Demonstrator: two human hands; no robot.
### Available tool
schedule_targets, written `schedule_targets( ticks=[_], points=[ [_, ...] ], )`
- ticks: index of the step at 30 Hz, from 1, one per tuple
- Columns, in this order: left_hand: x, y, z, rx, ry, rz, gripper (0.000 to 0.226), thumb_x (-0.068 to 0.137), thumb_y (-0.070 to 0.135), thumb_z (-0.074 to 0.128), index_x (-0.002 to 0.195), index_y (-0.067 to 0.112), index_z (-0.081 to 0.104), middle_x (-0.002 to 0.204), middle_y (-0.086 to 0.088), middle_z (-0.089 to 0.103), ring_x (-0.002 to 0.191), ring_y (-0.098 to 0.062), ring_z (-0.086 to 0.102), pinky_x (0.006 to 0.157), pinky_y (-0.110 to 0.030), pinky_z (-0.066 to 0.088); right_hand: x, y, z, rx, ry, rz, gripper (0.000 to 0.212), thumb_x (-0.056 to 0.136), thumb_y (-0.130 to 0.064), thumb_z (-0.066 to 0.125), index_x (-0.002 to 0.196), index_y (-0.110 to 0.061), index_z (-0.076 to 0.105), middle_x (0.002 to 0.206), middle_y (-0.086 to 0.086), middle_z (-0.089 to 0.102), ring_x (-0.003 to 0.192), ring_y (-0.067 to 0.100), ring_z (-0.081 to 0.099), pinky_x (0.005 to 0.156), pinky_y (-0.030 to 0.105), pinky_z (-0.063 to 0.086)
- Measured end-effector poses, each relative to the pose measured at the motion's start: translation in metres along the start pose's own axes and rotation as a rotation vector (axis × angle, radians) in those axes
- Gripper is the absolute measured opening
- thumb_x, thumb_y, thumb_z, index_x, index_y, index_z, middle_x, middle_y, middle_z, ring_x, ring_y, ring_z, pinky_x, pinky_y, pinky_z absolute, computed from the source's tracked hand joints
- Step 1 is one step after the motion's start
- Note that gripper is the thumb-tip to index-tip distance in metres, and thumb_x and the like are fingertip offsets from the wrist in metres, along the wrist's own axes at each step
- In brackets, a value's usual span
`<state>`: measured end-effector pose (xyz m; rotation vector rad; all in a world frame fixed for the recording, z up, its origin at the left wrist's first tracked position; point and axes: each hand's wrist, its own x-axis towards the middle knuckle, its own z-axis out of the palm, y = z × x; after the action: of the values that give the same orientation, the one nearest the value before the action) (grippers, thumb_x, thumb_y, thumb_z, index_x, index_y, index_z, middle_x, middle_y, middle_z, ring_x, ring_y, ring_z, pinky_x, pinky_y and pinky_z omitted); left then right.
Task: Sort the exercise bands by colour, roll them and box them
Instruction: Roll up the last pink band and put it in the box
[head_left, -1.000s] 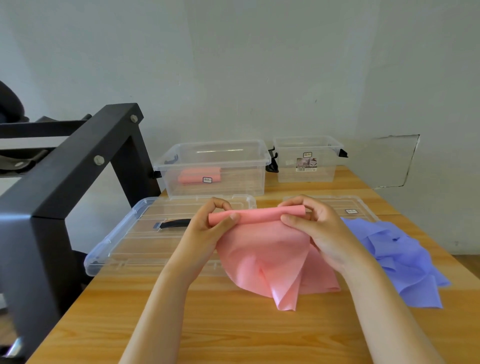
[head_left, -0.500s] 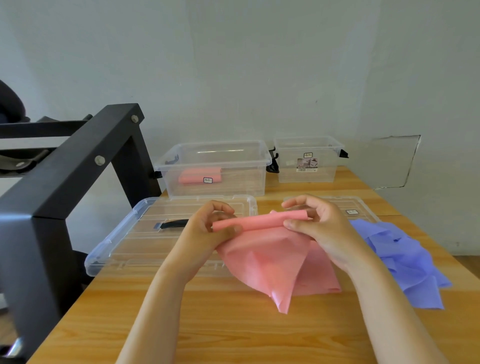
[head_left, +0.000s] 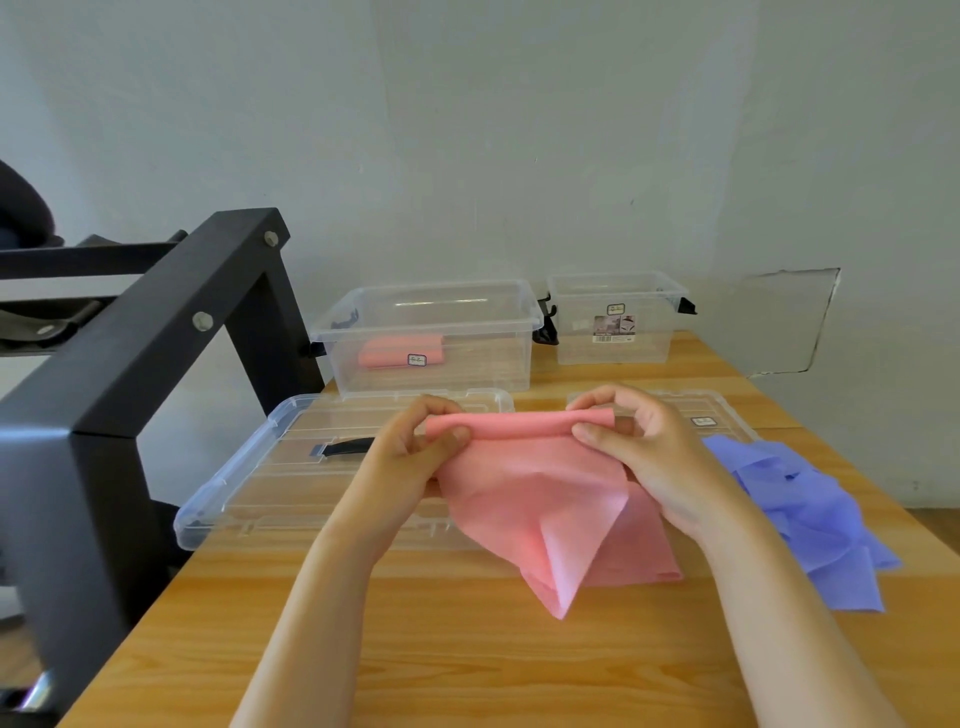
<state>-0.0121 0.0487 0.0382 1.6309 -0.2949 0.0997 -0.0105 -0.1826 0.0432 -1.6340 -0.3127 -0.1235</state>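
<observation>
A thin pink rubbery exercise band (head_left: 530, 493) is being held just above the pale wooden table (head_left: 467, 654), its top edge wound into a narrow roll and its loose remainder hanging down to the tabletop in a folded point. The roll's nine o'clock end is being pinched by the left hand (head_left: 415, 457), thumb in front and fingers curled over the top; the three o'clock end is being gripped likewise by the right hand (head_left: 649, 457). A crumpled heap of purple bands (head_left: 810, 514) is lying on the table at three o'clock of the pink one. At twelve o'clock a large clear plastic box (head_left: 488, 364) is standing with a rolled pink band (head_left: 400, 352) inside, and a smaller clear box (head_left: 576, 338) is sitting at its three o'clock side. Two lids are lying flat on the table: a clear lid with a black handle (head_left: 249, 483) at nine o'clock and a second clear lid (head_left: 727, 413) at two o'clock, both partly hidden by the hands.
</observation>
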Motion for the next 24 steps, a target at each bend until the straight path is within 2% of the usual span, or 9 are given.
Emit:
schedule_targets(
  ticks=[3, 7, 10, 13, 16, 20, 24],
  points=[
    [0.000, 0.004, 0.006, 0.031, 0.046, 0.039, 0.008, 0.098, 0.016, 0.054, 0.106, 0.015, 0.057, 0.080, 0.004, 0.064, 0.074, -0.015, 0.060, 0.062, -0.037, 0.053, -0.002, -0.004, 0.000, 0.037, 0.018, -0.007, 0.018, 0.089, -0.003, 0.065, 0.092, -0.020, 0.069, 0.081, 0.000, 0.070, 0.072, 0.014, 0.065, 0.057, 0.025, 0.051],
    [-0.002, 0.016, 0.012, 0.098, 0.071, 0.086, 0.009, 0.099, 0.020, 0.052, 0.108, 0.018, 0.056, 0.088, 0.002, 0.063, 0.074, -0.010, 0.059, 0.059, -0.022, 0.047, -0.008, -0.020, -0.001, 0.112, 0.054, -0.002, 0.019, 0.089, -0.004, 0.064, 0.092, -0.023, 0.069, 0.083, 0.001, 0.070, 0.070, 0.014, 0.066, 0.051, 0.025, 0.049],
    [0.000, 0.035, 0.013, 0.075, 0.071, 0.125, 0.009, 0.100, 0.020, 0.051, 0.107, 0.020, 0.055, 0.092, 0.002, 0.063, 0.076, -0.008, 0.060, 0.060, -0.019, 0.048, -0.010, -0.040, -0.003, 0.154, 0.054, -0.016, 0.019, 0.091, -0.003, 0.062, 0.094, -0.021, 0.068, 0.078, -0.002, 0.069, 0.061, 0.008, 0.063, 0.044, 0.019, 0.044],
    [0.004, 0.063, 0.015, 0.053, 0.080, 0.178, 0.006, 0.099, 0.018, 0.052, 0.102, 0.022, 0.056, 0.087, 0.005, 0.061, 0.071, -0.006, 0.058, 0.057, -0.018, 0.045, -0.007, -0.069, -0.007, 0.166, 0.039, -0.077, 0.019, 0.091, -0.002, 0.061, 0.096, -0.020, 0.067, 0.082, 0.000, 0.069, 0.067, 0.012, 0.063, 0.052, 0.023, 0.046],
    [0.005, 0.099, 0.017, 0.016, 0.076, 0.236, 0.006, 0.099, 0.018, 0.052, 0.099, 0.023, 0.055, 0.083, 0.007, 0.059, 0.065, -0.004, 0.056, 0.052, -0.015, 0.042, -0.006, -0.103, -0.013, 0.199, 0.036, -0.164, 0.020, 0.090, 0.000, 0.060, 0.094, -0.018, 0.066, 0.080, -0.003, 0.070, 0.068, 0.011, 0.064, 0.057, 0.020, 0.050],
    [-0.001, 0.142, 0.015, -0.070, 0.012, 0.365, 0.006, 0.099, 0.016, 0.052, 0.098, 0.021, 0.055, 0.079, 0.006, 0.060, 0.064, -0.007, 0.056, 0.052, -0.017, 0.044, -0.010, -0.144, -0.018, 0.250, 0.019, -0.298, 0.020, 0.090, 0.002, 0.059, 0.095, -0.016, 0.065, 0.075, -0.004, 0.070, 0.064, 0.008, 0.063, 0.057, 0.016, 0.049],
    [0.002, 0.153, 0.010, -0.093, 0.027, 0.366, 0.005, 0.097, 0.014, 0.055, 0.099, 0.019, 0.058, 0.076, 0.001, 0.062, 0.064, -0.013, 0.056, 0.053, -0.023, 0.044, -0.005, -0.152, -0.015, 0.242, 0.020, -0.293, 0.022, 0.090, 0.002, 0.058, 0.094, -0.018, 0.066, 0.075, -0.002, 0.070, 0.062, 0.010, 0.063, 0.057, 0.017, 0.049]
  ],
)
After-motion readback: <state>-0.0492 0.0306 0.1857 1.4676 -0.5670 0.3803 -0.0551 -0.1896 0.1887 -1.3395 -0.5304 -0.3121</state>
